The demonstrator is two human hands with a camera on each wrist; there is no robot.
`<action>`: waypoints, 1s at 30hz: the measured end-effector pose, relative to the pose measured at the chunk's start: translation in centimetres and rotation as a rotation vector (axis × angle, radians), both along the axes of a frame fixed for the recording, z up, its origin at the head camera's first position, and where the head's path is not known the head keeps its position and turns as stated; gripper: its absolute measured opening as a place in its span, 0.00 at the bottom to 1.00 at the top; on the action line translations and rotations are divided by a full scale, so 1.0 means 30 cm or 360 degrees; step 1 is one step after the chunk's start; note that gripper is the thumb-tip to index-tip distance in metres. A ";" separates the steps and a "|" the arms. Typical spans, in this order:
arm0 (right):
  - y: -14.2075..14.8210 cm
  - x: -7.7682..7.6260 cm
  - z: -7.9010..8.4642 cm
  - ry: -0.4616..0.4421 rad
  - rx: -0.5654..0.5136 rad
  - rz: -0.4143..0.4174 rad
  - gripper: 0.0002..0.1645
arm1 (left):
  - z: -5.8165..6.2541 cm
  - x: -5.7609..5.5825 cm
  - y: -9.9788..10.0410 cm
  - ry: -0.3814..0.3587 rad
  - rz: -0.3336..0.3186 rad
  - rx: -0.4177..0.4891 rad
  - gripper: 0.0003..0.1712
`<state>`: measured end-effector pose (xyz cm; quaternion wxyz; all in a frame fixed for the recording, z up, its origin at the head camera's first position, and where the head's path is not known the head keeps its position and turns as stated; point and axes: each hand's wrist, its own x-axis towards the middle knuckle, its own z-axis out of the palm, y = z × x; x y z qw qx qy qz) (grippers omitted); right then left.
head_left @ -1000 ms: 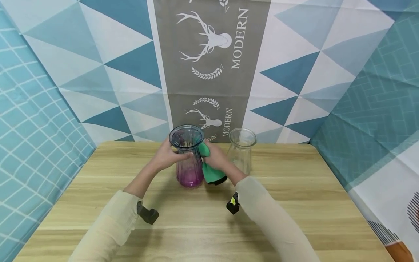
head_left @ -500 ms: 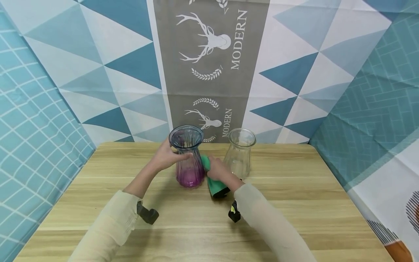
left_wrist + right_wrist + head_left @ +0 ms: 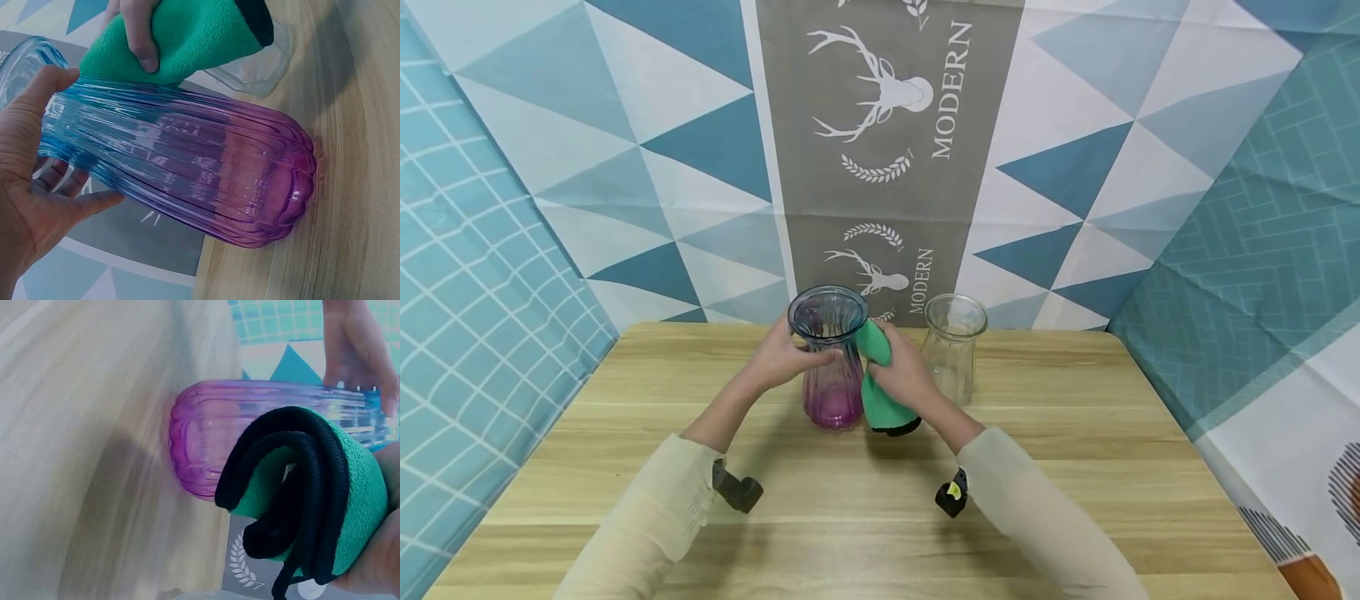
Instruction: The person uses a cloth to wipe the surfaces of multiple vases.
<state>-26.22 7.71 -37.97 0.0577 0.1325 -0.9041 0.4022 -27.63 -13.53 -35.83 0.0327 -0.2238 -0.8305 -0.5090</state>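
A ribbed glass vase (image 3: 835,367), blue at the flared top and fading to purple at the base, stands upright on the table. My left hand (image 3: 782,360) grips it around the neck from the left, thumb across the front, as the left wrist view shows. On the vase's right side, my right hand (image 3: 902,371) holds a folded green cloth (image 3: 187,40) with black edging. The cloth touches the vase's wall below the rim. In the right wrist view the layered black edges of the cloth (image 3: 300,500) face the camera and hide part of the vase.
A clear glass vase (image 3: 955,350) stands just right of my right hand, partly hidden by it. The wooden table (image 3: 850,517) ends at a patterned backdrop (image 3: 880,183) close behind both vases. Small black wrist cameras sit under each sleeve.
My right hand drew the cloth down and right along the vase's side, then brought it back up toward the rim. My left hand and both vases stayed in place.
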 end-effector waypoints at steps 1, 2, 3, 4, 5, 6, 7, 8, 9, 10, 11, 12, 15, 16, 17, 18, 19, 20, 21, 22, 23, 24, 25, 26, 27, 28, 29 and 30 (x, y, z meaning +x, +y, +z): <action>-0.001 0.007 0.002 0.0004 -0.0002 -0.0001 0.39 | 0.001 0.000 0.000 -0.0002 0.0000 0.0004 0.51; -0.002 0.013 0.002 0.0011 -0.0001 0.0002 0.39 | 0.001 0.001 0.000 -0.0003 0.0000 0.0007 0.51; -0.003 0.018 -0.001 0.0010 -0.0002 0.0009 0.40 | 0.002 0.001 0.000 -0.0003 -0.0001 0.0008 0.51; -0.004 0.022 -0.006 0.0004 0.0000 0.0019 0.40 | 0.005 0.003 0.001 -0.0004 -0.0002 0.0009 0.51; -0.004 0.026 -0.012 -0.0001 0.0000 0.0029 0.40 | 0.008 0.006 0.002 -0.0002 -0.0007 0.0013 0.50; -0.004 0.029 -0.019 -0.0004 0.0001 0.0038 0.40 | 0.014 0.010 0.004 -0.0003 -0.0012 0.0022 0.50; -0.004 0.031 -0.026 -0.0006 0.0008 0.0046 0.40 | 0.022 0.017 0.007 -0.0003 -0.0020 0.0029 0.49; -0.004 0.033 -0.033 -0.0007 0.0018 0.0052 0.40 | 0.032 0.024 0.010 -0.0003 -0.0028 0.0035 0.49; -0.003 0.035 -0.040 -0.0015 0.0030 0.0055 0.41 | 0.041 0.031 0.013 -0.0002 -0.0036 0.0040 0.48; -0.002 0.036 -0.047 -0.0018 0.0045 0.0056 0.41 | 0.051 0.039 0.016 -0.0001 -0.0042 0.0048 0.48; -0.001 0.037 -0.053 -0.0020 0.0057 0.0057 0.41 | 0.058 0.045 0.018 0.0001 -0.0048 0.0057 0.47; 0.000 0.039 -0.060 -0.0029 0.0080 0.0055 0.41 | 0.064 0.050 0.020 0.0000 -0.0051 0.0062 0.47; 0.005 0.041 -0.079 -0.0077 0.0140 0.0062 0.41 | 0.056 0.044 0.018 0.0000 -0.0043 0.0051 0.48; 0.008 0.041 -0.085 -0.0090 0.0159 0.0069 0.41 | 0.048 0.038 0.015 -0.0003 -0.0035 0.0041 0.48; 0.010 0.041 -0.091 -0.0104 0.0181 0.0075 0.41 | 0.040 0.032 0.013 -0.0007 -0.0028 0.0035 0.49; 0.012 0.040 -0.098 -0.0125 0.0210 0.0077 0.42 | 0.031 0.026 0.011 -0.0007 -0.0020 0.0030 0.49; 0.014 0.039 -0.105 -0.0146 0.0232 0.0080 0.42 | 0.023 0.019 0.009 -0.0004 -0.0015 0.0029 0.49; 0.016 0.038 -0.112 -0.0170 0.0259 0.0080 0.42 | 0.016 0.014 0.007 0.0000 -0.0009 0.0022 0.50; 0.018 0.036 -0.119 -0.0192 0.0291 0.0080 0.42 | 0.011 0.010 0.005 0.0005 -0.0010 0.0025 0.50; 0.019 0.035 -0.126 -0.0216 0.0321 0.0076 0.42 | 0.008 0.007 0.004 0.0010 -0.0011 0.0029 0.50; 0.020 0.033 -0.133 -0.0238 0.0355 0.0073 0.42 | 0.006 0.006 0.003 0.0014 -0.0010 0.0034 0.50; 0.021 0.031 -0.139 -0.0256 0.0398 0.0070 0.42 | 0.005 0.005 0.003 0.0016 -0.0008 0.0035 0.50; 0.022 0.030 -0.144 -0.0269 0.0438 0.0072 0.42 | 0.005 0.005 0.002 0.0012 -0.0003 0.0032 0.50; 0.023 0.029 -0.150 -0.0279 0.0480 0.0073 0.42 | 0.005 0.006 0.001 0.0005 0.0003 0.0025 0.50; 0.025 0.028 -0.154 -0.0284 0.0527 0.0076 0.42 | 0.006 0.007 0.001 -0.0004 0.0009 0.0021 0.50; 0.026 0.027 -0.158 -0.0289 0.0569 0.0081 0.41 | 0.007 0.009 0.001 -0.0012 0.0013 0.0013 0.50; 0.028 0.027 -0.162 -0.0291 0.0606 0.0089 0.41 | 0.008 0.010 0.000 -0.0020 0.0016 0.0006 0.51; 0.030 0.027 -0.164 -0.0296 0.0642 0.0100 0.40 | 0.010 0.011 0.000 -0.0027 0.0012 0.0005 0.51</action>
